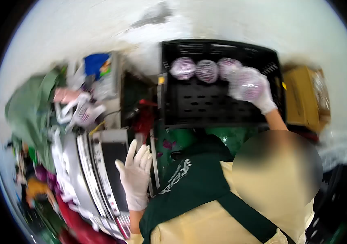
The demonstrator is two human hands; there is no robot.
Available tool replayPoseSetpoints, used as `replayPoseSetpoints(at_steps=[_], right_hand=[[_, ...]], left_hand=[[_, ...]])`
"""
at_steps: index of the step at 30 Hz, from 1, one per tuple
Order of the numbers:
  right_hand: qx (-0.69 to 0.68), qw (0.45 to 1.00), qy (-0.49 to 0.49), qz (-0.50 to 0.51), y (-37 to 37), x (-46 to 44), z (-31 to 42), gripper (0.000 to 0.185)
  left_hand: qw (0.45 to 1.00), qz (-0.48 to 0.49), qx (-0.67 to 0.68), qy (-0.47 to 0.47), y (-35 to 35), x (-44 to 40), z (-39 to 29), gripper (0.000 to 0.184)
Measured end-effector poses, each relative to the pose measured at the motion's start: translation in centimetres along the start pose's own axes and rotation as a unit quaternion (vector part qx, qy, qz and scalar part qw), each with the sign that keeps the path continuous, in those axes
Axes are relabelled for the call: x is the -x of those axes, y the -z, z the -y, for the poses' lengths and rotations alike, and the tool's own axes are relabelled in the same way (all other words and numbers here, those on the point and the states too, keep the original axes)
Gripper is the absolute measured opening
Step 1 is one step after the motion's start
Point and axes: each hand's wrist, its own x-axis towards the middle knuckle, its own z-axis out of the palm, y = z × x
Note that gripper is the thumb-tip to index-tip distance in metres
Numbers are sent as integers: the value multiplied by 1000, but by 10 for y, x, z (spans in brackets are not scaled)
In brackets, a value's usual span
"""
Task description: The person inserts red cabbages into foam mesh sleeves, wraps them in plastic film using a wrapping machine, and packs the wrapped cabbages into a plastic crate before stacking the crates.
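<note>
My right hand (266, 99), in a white glove, reaches into the right side of a black plastic crate (218, 122). Its fingers are closed around a film-wrapped red cabbage (248, 85), blurred by motion. Along the crate's far wall sit other wrapped heads: a left cabbage (183, 68), a middle cabbage (207, 71) and a right cabbage (229, 67), the last close to the held one. My left hand (136, 175), also gloved, is raised with fingers spread and nothing in it, beside a flat wrapping machine (114, 162).
Right of the crate stands a cardboard box (303, 97). A green cloth or bag (33, 110) hangs at far left, near plastic bags (86, 114). Purple leaf scraps (168, 144) lie on the green floor (181, 138). A pale wall rises behind the crate.
</note>
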Motion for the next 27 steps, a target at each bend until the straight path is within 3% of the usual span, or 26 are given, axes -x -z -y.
replayPoseSetpoints(at_steps=[1, 2, 3, 4, 5, 7, 8, 9, 10, 11, 12, 13, 14, 15, 16, 17, 18, 20, 24, 26, 27], right_hand=[[64, 998, 26, -2, 9, 0, -12, 41], [-252, 940, -224, 52, 5, -2, -48, 49], [-498, 729, -464, -65, 1, -3, -85, 65], [-549, 697, -459, -43, 0, -5, -120, 67], [-532, 673, -502, -107, -8, -7, -129, 66], [-421, 718, -547, -93, -21, -2, -192, 80], [-452, 668, -589, -39, -23, -7, -233, 81], [-319, 740, -592, -34, -26, -26, -162, 81], [-180, 858, -481, 23, -38, -41, -176, 81], [-12, 940, -340, -23, -47, -61, -182, 69], [206, 949, -216, -99, -54, -91, -94, 56], [103, 988, -73, -88, -75, -116, -79, 40], [-119, 991, -64, 3, -96, -124, 46, 30], [-309, 935, -140, 107, -119, -115, 138, 22], [-267, 942, 28, 202, -138, -107, 198, 19], [-265, 911, 89, 304, -152, -87, 259, 16], [-295, 865, 214, 346, -161, -60, 316, 14], [-326, 779, 275, 459, -177, -5, 391, 26], [-345, 706, 411, 462, -237, 70, 444, 17], [-408, 627, 449, 489, -243, 101, 481, 10], [-431, 592, 488, 476, -248, 118, 503, 12]], left_hand=[[998, -1, 55, -12, -8, 0, -3, 76], [998, -7, 50, -42, -7, -2, -7, 76], [990, 19, 125, -62, -9, -5, -10, 78], [987, 5, 130, -95, -16, -8, -11, 78], [983, -7, 129, -129, -25, -10, -11, 79], [971, -33, 144, -190, -37, -8, -11, 78], [966, -37, 140, -215, -38, -6, -14, 77], [963, -34, 113, -244, -33, -4, -13, 76], [956, -43, 105, -271, -32, 0, -14, 74], [945, -78, 83, -306, -30, 2, -17, 72], [932, -112, 55, -339, -32, 6, -21, 71], [915, -126, 22, -383, -26, 6, -21, 68], [895, -146, -26, -420, -33, 7, -23, 64], [877, -162, -57, -449, -37, 7, -24, 64], [860, -166, -80, -475, -40, 11, -26, 64], [848, -165, -99, -494, -43, 15, -26, 65], [837, -161, -112, -510, -44, 20, -24, 65], [822, -146, -130, -535, -43, 31, -23, 66], [761, -162, -189, -599, -8, 86, -47, 74], [724, -170, -263, -614, 15, 130, -64, 87], [735, -157, -306, -584, 22, 160, -77, 87]])
